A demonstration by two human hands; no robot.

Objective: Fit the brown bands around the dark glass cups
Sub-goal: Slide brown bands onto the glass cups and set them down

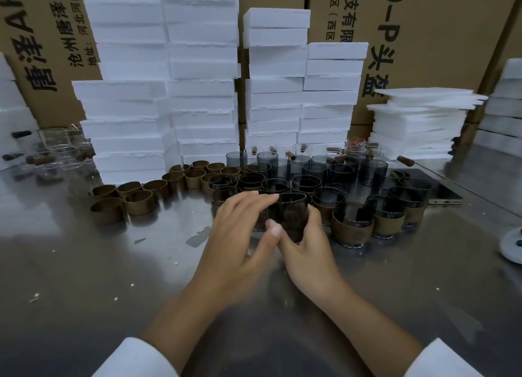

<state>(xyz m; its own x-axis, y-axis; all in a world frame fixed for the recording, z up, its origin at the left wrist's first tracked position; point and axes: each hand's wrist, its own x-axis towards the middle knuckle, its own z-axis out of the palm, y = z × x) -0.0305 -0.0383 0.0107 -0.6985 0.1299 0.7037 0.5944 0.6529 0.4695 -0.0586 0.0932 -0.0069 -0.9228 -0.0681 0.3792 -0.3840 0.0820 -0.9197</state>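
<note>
A dark glass cup (288, 210) sits between both hands at the table's middle. My right hand (308, 249) is curled round its lower part from below and the right. My left hand (240, 229) lies against its left side, fingers reaching over the rim and thumb at the base. A brown band shows low on the cup, mostly hidden by my fingers. Several loose brown bands (138, 201) stand to the left. Several banded cups (351, 224) stand to the right. Bare dark cups (310, 167) are clustered behind.
Tall stacks of white foam blocks (197, 80) and cardboard boxes (437, 37) wall off the back. Clear glass cups (56, 153) stand at far left. A tablet (435, 187) lies at right on the steel table (84, 263); a white round object (512, 244) is at the right edge.
</note>
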